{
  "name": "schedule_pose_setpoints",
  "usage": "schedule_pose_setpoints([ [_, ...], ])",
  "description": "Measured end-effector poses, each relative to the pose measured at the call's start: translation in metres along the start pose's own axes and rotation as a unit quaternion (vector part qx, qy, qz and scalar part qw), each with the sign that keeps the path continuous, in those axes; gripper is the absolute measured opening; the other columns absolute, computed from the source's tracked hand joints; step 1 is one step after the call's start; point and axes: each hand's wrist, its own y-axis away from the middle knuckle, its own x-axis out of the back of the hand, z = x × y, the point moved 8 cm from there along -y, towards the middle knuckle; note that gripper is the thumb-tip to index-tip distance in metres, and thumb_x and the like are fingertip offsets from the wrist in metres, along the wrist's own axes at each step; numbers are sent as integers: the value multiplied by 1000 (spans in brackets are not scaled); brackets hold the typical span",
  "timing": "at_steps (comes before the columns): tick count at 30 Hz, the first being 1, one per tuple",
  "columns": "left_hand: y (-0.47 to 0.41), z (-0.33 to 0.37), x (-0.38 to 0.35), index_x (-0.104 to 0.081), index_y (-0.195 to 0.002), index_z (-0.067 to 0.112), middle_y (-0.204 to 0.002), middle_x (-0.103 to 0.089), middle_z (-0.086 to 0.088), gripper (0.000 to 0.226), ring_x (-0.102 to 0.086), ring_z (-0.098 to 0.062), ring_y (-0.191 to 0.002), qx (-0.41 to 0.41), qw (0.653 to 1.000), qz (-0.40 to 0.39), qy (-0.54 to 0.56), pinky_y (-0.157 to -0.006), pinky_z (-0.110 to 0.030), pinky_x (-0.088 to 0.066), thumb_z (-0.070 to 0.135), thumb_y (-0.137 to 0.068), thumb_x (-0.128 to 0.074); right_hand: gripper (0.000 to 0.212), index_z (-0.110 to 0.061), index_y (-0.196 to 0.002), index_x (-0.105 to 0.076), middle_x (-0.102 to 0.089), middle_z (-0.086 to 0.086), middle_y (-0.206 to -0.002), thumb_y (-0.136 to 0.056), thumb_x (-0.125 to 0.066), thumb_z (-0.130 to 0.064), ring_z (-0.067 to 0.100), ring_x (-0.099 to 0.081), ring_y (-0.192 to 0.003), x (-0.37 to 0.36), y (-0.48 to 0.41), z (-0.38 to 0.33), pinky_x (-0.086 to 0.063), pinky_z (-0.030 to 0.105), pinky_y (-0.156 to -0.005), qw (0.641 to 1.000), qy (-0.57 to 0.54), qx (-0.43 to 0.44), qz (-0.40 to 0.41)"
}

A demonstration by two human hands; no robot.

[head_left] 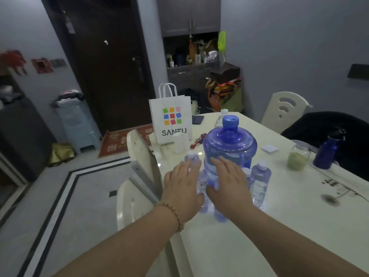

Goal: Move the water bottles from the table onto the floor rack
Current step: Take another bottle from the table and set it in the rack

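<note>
Blue plastic jug: the big water jug [229, 144] stands upright on the table [279, 226], capped, in the middle of the small bottles.
Left hand: the left hand [182, 188] is flat and spread, fingers reaching over a small bottle [192, 159] at the jug's left; nothing is gripped.
Right hand: the right hand [229, 182] is likewise spread, palm down against the jug's near side, holding nothing.
Handling, jug: it looks full, so I judge it heavy and its smooth wall slippery; take it with both hands low on the body, or one at the neck.
Handling, small bottles: thin, light and easily squeezed; grasp around the waist.
Count: one jug; at least four small clear bottles around it, more possibly hidden behind the hands; another clear bottle [220, 116] behind the jug.
Others: one dark blue flask [327, 150], one jar [298, 156], one paper bag [171, 120].
Rack: not in view.
</note>
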Motion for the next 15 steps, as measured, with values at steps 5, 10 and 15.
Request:
schedule_pose_setpoints([
  [5, -48, -52, -13, -9, -147, 34, -157, -14, 2, 81, -13, -19, -141, 2, 999, -27, 25, -113, -38, -13, 44, -83, -58, 67, -31, -146, -27, -33, -6, -152, -88, -59, -44, 18, -28, -140, -31, -45, -14, -21, 36, -116, 1000, 20, -20, 0],
  [10, -86, -92, -40, -6, -148, 34, -158, -8, 4, 80, -8, -18, -143, -41, 995, -71, 48, -114, -38, -8, 43, -87, -56, 69, -33, -146, -26, -30, -6, -154, -87, -59, -45, 18, -26, -141, -65, -64, -6, -19, 36, -115, 995, 56, -82, 8],
  [15, -113, -122, -63, -10, -149, 32, -158, -12, 4, 79, -12, -18, -143, -127, 982, -101, 93, -113, -38, -13, 42, -87, -58, 66, -23, -142, -41, -41, 3, -149, -83, -66, -39, 26, -37, -136, -84, -64, -17, -27, 41, -112, 977, 104, -178, 61],
])
